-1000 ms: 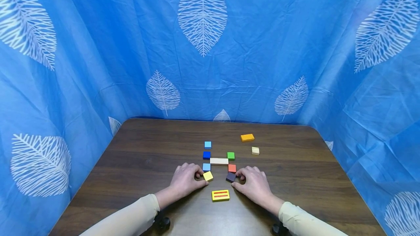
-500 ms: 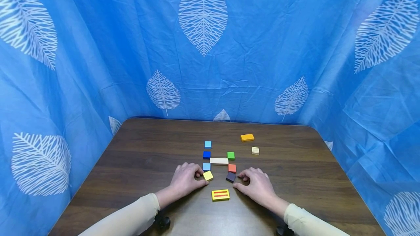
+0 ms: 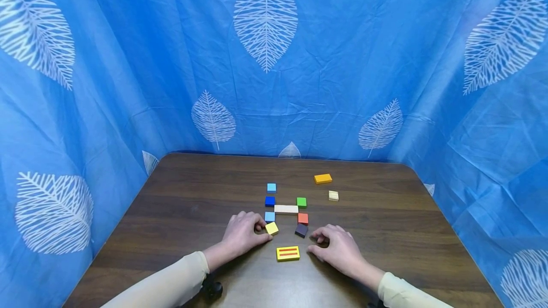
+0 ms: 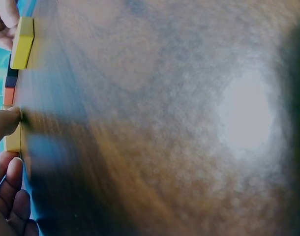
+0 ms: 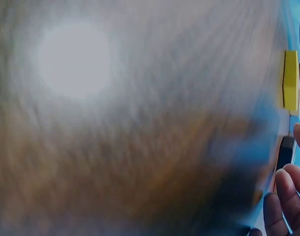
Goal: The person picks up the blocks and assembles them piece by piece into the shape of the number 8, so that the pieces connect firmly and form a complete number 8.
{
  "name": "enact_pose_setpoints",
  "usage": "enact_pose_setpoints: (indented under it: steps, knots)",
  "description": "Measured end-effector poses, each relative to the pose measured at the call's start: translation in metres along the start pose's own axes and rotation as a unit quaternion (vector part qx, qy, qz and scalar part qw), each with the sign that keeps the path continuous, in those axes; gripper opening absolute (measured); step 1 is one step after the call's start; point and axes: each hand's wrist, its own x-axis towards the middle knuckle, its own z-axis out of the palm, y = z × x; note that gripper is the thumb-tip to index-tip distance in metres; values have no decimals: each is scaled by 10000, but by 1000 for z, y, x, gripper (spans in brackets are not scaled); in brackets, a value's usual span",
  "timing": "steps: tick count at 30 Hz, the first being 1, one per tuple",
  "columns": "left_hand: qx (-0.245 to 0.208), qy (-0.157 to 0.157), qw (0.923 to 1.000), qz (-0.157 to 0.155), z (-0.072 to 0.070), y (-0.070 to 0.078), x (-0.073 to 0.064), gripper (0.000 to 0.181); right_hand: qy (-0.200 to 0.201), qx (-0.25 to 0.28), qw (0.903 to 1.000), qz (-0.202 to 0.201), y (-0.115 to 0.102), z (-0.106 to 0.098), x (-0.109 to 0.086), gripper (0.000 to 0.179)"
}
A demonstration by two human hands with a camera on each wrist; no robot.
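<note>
My left hand (image 3: 243,234) pinches a small yellow block (image 3: 271,228) between thumb and fingers. In the left wrist view the thumb (image 4: 6,123) lies against that block (image 4: 13,141). Apart from everything, my right hand (image 3: 338,247) has its thumb and fingers spread, nothing between them. A dark purple block (image 3: 301,230) lies tilted just left of it, touching or nearly touching a red block (image 3: 303,218). A light blue block (image 3: 269,216) sits behind the yellow one. The larger yellow block with red stripes (image 3: 288,254) rests between the hands, nearer the front.
A cream bar (image 3: 286,209) spans the middle, with a dark blue block (image 3: 270,201) and a green block (image 3: 301,202) near its ends. Farther back are another light blue block (image 3: 271,187), an orange block (image 3: 323,178) and a ridged cream block (image 3: 333,196) on the wooden table (image 3: 205,179).
My right hand has let go of the dark purple block and drawn back toward the lower right. The left hand keeps its place on the yellow block.
</note>
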Motion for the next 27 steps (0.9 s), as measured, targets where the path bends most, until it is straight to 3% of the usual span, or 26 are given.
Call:
enact_pose_setpoints:
  steps: [12, 27]
  knots:
    - [5, -57, 10000, -70, -1, 0, 0, 32, -184, 151, 9967, -780, -16, 12, -10, 29]
    - [-31, -25, 10000, -40, -2, 2, -1, 32, -147, 16, 9956, -924, -22, 20, -8, 28]
